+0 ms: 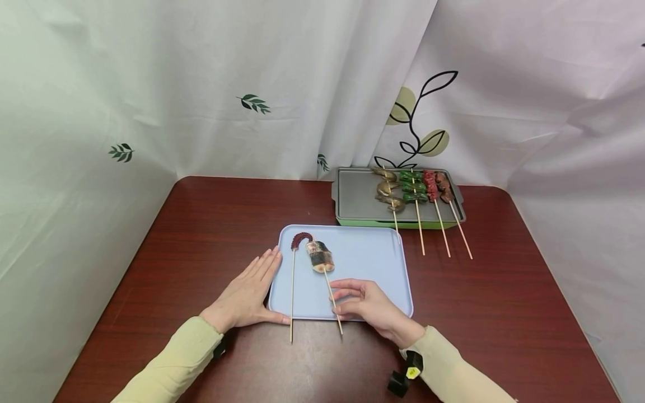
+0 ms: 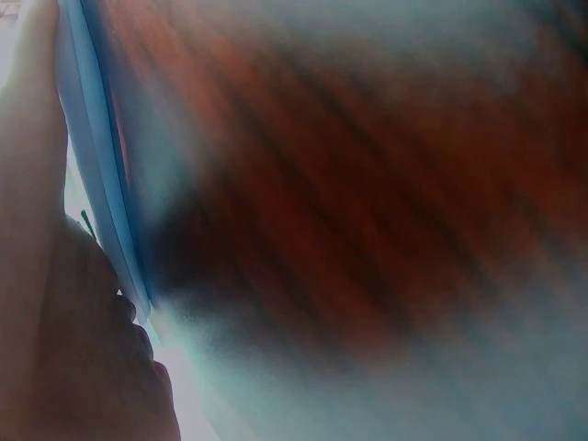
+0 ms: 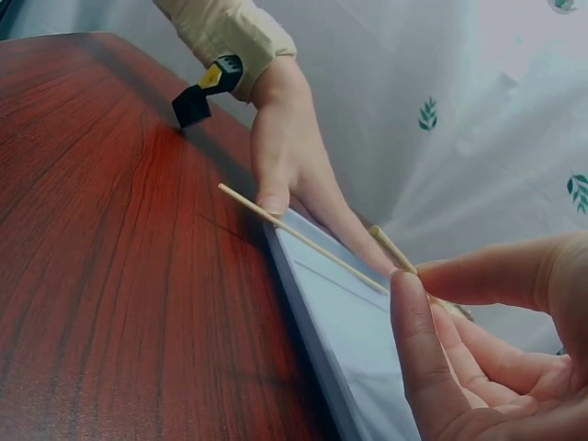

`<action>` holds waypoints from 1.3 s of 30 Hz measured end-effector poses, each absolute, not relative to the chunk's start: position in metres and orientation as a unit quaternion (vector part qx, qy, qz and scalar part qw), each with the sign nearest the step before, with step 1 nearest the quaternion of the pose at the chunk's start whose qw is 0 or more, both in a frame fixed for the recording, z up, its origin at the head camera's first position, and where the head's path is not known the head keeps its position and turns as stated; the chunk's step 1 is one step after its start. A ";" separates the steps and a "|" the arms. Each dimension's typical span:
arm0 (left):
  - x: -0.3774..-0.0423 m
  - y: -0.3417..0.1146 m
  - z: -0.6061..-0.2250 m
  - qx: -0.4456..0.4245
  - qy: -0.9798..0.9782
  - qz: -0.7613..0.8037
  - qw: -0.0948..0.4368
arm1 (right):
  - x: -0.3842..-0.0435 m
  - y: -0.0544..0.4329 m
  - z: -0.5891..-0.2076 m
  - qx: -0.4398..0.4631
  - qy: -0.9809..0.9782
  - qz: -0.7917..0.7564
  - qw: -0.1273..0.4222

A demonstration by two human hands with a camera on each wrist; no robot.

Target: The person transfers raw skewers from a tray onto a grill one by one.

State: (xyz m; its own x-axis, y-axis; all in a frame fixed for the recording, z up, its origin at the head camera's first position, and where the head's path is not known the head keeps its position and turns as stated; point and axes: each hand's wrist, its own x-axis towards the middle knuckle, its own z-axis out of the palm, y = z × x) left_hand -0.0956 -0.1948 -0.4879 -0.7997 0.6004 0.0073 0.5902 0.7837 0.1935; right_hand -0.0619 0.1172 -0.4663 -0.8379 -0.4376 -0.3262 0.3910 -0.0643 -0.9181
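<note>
A pale blue tray (image 1: 370, 268) lies on the table with two skewers on it. One is a dark red, curled tentacle-like skewer (image 1: 302, 237); the other is a skewer with chunky pale pieces and dark skin (image 1: 321, 256). With thumb and fingertips, my right hand (image 1: 370, 305) pinches the bare stick of the chunky skewer, also seen close up in the right wrist view. My left hand (image 1: 247, 296) rests along the tray's left side with straight fingers, its thumb at the front rim near the tentacle skewer's stick. The left wrist view is mostly blurred tabletop.
Behind the tray at the right stands a green grill with a grey plate (image 1: 355, 193). Several skewers lie on it, with brownish, green (image 1: 414, 187) and red (image 1: 430, 184) pieces, their sticks jutting over the front edge. White curtains (image 1: 282, 84) surround the brown table (image 1: 211, 218).
</note>
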 end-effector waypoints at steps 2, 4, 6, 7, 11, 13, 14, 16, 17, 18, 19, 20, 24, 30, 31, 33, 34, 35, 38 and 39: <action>-0.096 -0.195 -0.488 0.314 0.944 0.093 0.028 | -0.062 0.118 -0.466 -0.024 0.624 -0.728 0.284; -0.096 -0.195 -0.488 0.314 0.944 0.093 0.029 | -0.062 0.119 -0.465 -0.030 0.627 -0.726 0.283; -0.096 -0.195 -0.488 0.314 0.944 0.092 0.030 | -0.063 0.120 -0.463 -0.036 0.630 -0.723 0.281; -0.096 -0.195 -0.487 0.314 0.944 0.091 0.030 | -0.063 0.121 -0.462 -0.040 0.632 -0.721 0.280; -0.096 -0.195 -0.487 0.315 0.944 0.088 0.028 | -0.065 0.124 -0.456 -0.057 0.640 -0.715 0.274; -0.096 -0.195 -0.487 0.316 0.944 0.089 0.027 | -0.067 0.126 -0.453 -0.065 0.647 -0.710 0.270; -0.096 -0.195 -0.487 0.316 0.944 0.089 0.027 | -0.068 0.127 -0.451 -0.067 0.650 -0.708 0.268; -0.096 -0.195 -0.486 0.317 0.944 0.090 0.027 | -0.070 0.129 -0.447 -0.070 0.658 -0.702 0.262; -0.096 -0.195 -0.486 0.317 0.944 0.091 0.027 | -0.071 0.130 -0.445 -0.072 0.662 -0.700 0.258; -0.096 -0.195 -0.486 0.317 0.944 0.090 0.027 | -0.072 0.132 -0.443 -0.074 0.665 -0.698 0.255; -0.096 -0.195 -0.487 0.318 0.944 0.090 0.027 | -0.073 0.133 -0.441 -0.076 0.668 -0.696 0.250; -0.096 -0.195 -0.486 0.318 0.944 0.089 0.027 | -0.074 0.135 -0.439 -0.079 0.671 -0.695 0.246; -0.096 -0.195 -0.486 0.319 0.944 0.085 0.025 | -0.078 0.141 -0.428 -0.089 0.678 -0.692 0.231; -0.096 -0.195 -0.486 0.322 0.942 0.087 0.021 | -0.087 0.151 -0.414 -0.084 0.692 -0.687 0.206; -0.096 -0.195 -0.486 0.323 0.942 0.087 0.021 | -0.089 0.152 -0.412 -0.082 0.695 -0.686 0.200; -0.096 -0.195 -0.486 0.323 0.942 0.088 0.020 | -0.093 0.155 -0.408 -0.079 0.700 -0.684 0.188; -0.096 -0.195 -0.486 0.323 0.942 0.088 0.020 | -0.096 0.156 -0.407 -0.078 0.703 -0.683 0.181; -0.096 -0.195 -0.486 0.323 0.942 0.088 0.020 | -0.098 0.157 -0.406 -0.076 0.705 -0.683 0.175; -0.095 -0.195 -0.486 0.323 0.942 0.089 0.021 | -0.106 0.161 -0.406 -0.072 0.713 -0.680 0.157; -0.095 -0.195 -0.486 0.322 0.942 0.090 0.022 | -0.110 0.162 -0.406 -0.068 0.716 -0.678 0.152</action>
State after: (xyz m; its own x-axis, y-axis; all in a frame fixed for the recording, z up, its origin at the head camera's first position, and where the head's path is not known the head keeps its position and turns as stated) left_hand -0.0953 -0.1947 -0.4855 -0.7914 0.6111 0.0169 0.6033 0.7762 0.1830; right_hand -0.1098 0.1617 -0.4060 -0.9445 -0.3036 -0.1256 0.1093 0.0702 -0.9915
